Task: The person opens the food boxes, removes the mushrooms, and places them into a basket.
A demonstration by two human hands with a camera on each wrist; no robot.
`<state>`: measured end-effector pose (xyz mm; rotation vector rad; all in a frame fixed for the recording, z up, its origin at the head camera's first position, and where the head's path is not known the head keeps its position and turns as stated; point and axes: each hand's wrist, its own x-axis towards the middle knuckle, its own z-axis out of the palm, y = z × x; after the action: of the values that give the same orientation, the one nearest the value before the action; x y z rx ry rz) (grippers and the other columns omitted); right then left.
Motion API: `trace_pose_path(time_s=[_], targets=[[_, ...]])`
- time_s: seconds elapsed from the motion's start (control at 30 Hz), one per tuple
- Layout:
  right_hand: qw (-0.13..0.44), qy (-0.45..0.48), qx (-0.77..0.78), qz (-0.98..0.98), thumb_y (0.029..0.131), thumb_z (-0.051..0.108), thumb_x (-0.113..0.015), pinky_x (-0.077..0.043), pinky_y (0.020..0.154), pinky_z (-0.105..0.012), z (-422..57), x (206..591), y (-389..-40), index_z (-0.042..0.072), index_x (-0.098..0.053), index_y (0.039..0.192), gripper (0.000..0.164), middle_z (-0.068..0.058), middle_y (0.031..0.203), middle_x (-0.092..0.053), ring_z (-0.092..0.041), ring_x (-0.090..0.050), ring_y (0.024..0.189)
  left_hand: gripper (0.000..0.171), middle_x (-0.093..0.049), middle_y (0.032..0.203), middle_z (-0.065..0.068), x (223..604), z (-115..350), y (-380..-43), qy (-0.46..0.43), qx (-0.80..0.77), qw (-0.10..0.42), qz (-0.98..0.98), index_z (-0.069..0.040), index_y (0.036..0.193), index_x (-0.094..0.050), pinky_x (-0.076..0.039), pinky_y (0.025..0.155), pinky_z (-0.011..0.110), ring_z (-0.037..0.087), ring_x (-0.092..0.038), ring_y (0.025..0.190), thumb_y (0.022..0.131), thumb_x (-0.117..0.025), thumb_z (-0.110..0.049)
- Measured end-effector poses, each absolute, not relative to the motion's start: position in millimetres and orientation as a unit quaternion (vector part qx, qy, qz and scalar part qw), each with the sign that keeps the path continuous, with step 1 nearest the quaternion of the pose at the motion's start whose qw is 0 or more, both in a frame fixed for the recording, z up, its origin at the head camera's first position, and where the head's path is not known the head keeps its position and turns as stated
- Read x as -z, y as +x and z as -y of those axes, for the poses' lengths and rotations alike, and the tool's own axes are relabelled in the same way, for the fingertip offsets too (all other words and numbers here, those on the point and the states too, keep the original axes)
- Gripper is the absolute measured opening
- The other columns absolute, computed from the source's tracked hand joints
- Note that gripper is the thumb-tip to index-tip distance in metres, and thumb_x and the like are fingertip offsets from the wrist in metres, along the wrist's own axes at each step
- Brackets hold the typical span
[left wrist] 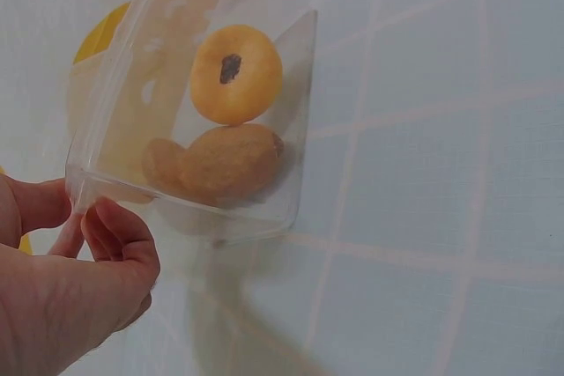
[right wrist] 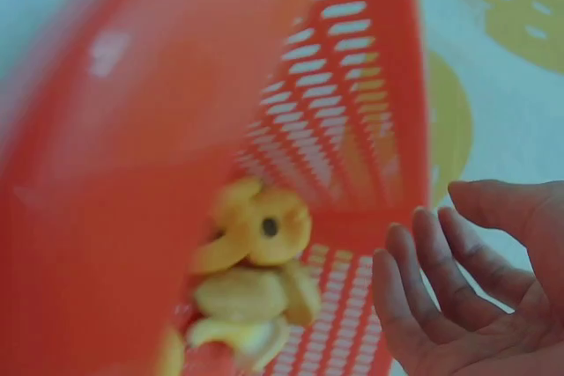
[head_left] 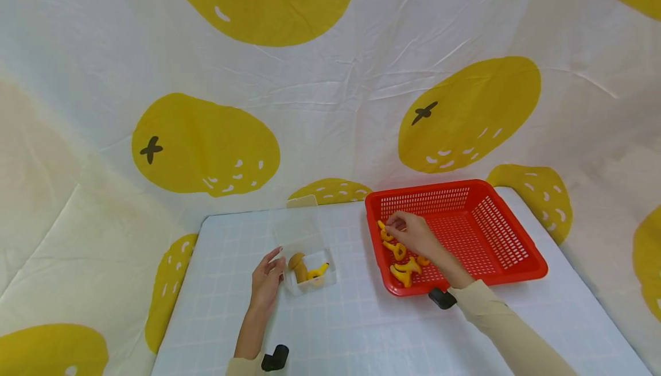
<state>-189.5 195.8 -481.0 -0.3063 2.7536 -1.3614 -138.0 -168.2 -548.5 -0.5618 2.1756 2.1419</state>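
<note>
A clear plastic box (head_left: 334, 275) with its lid (head_left: 296, 228) raised at the back stands on the left half of the table. Inside lie a brown lumpy piece (left wrist: 229, 163) and a yellow-orange piece (left wrist: 236, 72) with a dark spot on its end. My left hand (head_left: 265, 284) pinches the box's rim at its left side between thumb and fingers. Over the left end of a red plastic basket (head_left: 516, 275) is my right hand (head_left: 418, 237), its fingers loosely bent and nothing in them. Several yellow toy pieces (right wrist: 280, 226) lie in the basket close below it.
A white table (head_left: 351, 330) with faint grid lines carries both containers. Behind and beside it hangs a white cloth (head_left: 330, 135) with large yellow fruit prints. The basket's tall slotted wall (right wrist: 330, 103) rises around the toy pieces.
</note>
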Motion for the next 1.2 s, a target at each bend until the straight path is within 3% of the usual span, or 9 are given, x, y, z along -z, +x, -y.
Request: trace_pose_path(time_s=[0.23,0.7,0.9,1.07,1.2], targets=[[0.013,-0.146,0.454,-0.879,0.096,0.004,-0.07,-0.058,0.084,-0.043,-166,471,-195,-0.003,-0.067,0.103,0.01,-0.013,0.096,-0.07,-0.028,-0.066,0.091,0.046,-0.059,0.129,0.021,543,168,-137,-0.181,-0.696,0.022,-0.695,0.001,0.148,-0.05,-0.051,0.08,0.027,0.023,-0.057,0.103,0.106,-0.058,-0.014],[0.049,-0.213,0.465,-0.858,0.097,0.007,-0.07,-0.058,0.085,-0.035,-112,471,-204,-0.001,-0.069,0.107,0.013,-0.009,0.097,-0.071,-0.022,-0.066,0.089,0.046,-0.064,0.118,0.009,548,167,-140,-0.195,-0.726,0.021,-0.659,-0.001,0.147,-0.052,-0.05,0.08,0.024,0.02,-0.057,0.103,0.104,-0.062,-0.014],[0.057,-0.273,0.455,-0.846,0.096,0.006,-0.07,-0.057,0.086,-0.033,-92,479,-204,0.0,-0.068,0.107,0.012,-0.009,0.099,-0.071,-0.021,-0.065,0.09,0.044,-0.059,0.124,0.011,542,167,-144,-0.221,-0.733,0.039,-0.642,-0.004,0.148,-0.053,-0.048,0.079,0.022,0.024,-0.052,0.105,0.105,-0.058,-0.013],[0.094,-0.304,0.438,-0.841,0.097,0.004,-0.07,-0.056,0.086,-0.03,-72,484,-203,0.001,-0.067,0.11,0.014,-0.009,0.1,-0.069,-0.019,-0.062,0.091,0.044,-0.056,0.127,0.014,541,166,-145,-0.233,-0.73,0.042,-0.641,-0.003,0.147,-0.054,-0.047,0.073,0.019,0.023,-0.051,0.101,0.105,-0.058,-0.015],[0.133,-0.33,0.425,-0.832,0.096,0.0,-0.069,-0.055,0.088,-0.029,-57,487,-201,-0.001,-0.067,0.112,0.016,-0.016,0.105,-0.069,-0.022,-0.061,0.093,0.043,-0.058,0.124,0.012,542,166,-146,-0.234,-0.737,0.038,-0.633,-0.002,0.147,-0.054,-0.046,0.07,0.018,0.021,-0.052,0.096,0.106,-0.058,-0.015]])
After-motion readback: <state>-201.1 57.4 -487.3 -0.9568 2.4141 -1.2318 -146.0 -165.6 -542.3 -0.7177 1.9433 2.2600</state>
